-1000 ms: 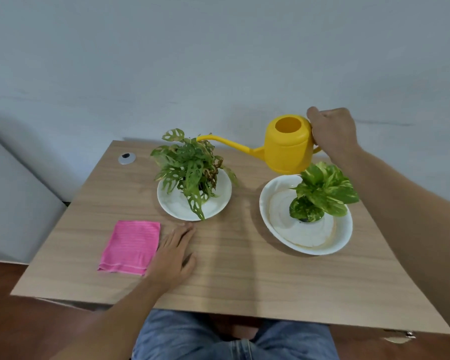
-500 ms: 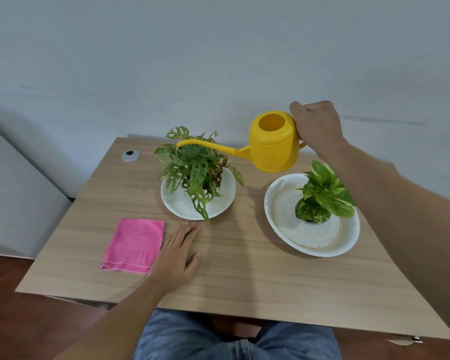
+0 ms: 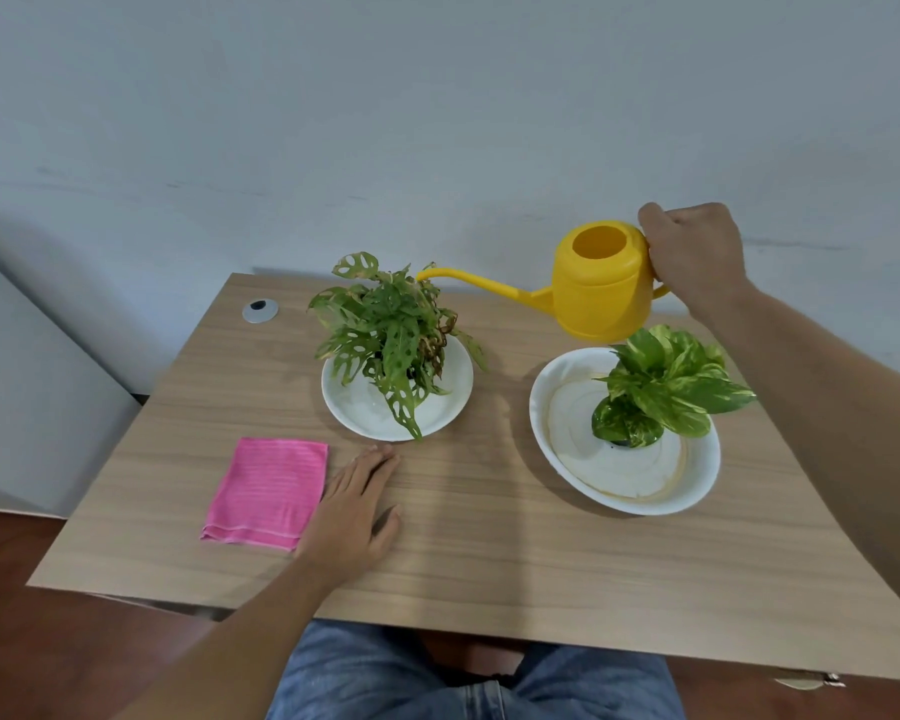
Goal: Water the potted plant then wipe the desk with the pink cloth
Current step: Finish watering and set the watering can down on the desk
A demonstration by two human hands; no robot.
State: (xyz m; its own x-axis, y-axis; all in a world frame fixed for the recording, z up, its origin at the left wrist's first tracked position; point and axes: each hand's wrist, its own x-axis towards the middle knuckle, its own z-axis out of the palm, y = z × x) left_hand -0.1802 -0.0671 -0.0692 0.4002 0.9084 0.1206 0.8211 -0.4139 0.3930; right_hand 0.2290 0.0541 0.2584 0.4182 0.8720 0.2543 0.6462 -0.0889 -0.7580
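Denim-covered legs are seen nearest the camera, under the front edge of the wooden desk. On the desk top, the left hand is laid flat, palm down, with the fingers spread and nothing held. Its outer edge lies just beside the pink cloth, which is folded into a rough square and lies flat towards the front left of the desk; whether hand and cloth actually touch cannot be told.

Farther back, two potted plants are set in white dishes. The plant with holed leaves is placed in the smaller white dish near the middle of the desk. The variegated plant is placed in the larger white dish at the right.

Above the far rim of that larger dish, the yellow watering can is held in the air by the right hand, which is closed around the handle at the can's rear. The long spout is pointed left, and its tip is brought over the top leaves of the holed-leaf plant. A round grey cable grommet is set in the far left corner of the desk, and a pale wall is seen behind.
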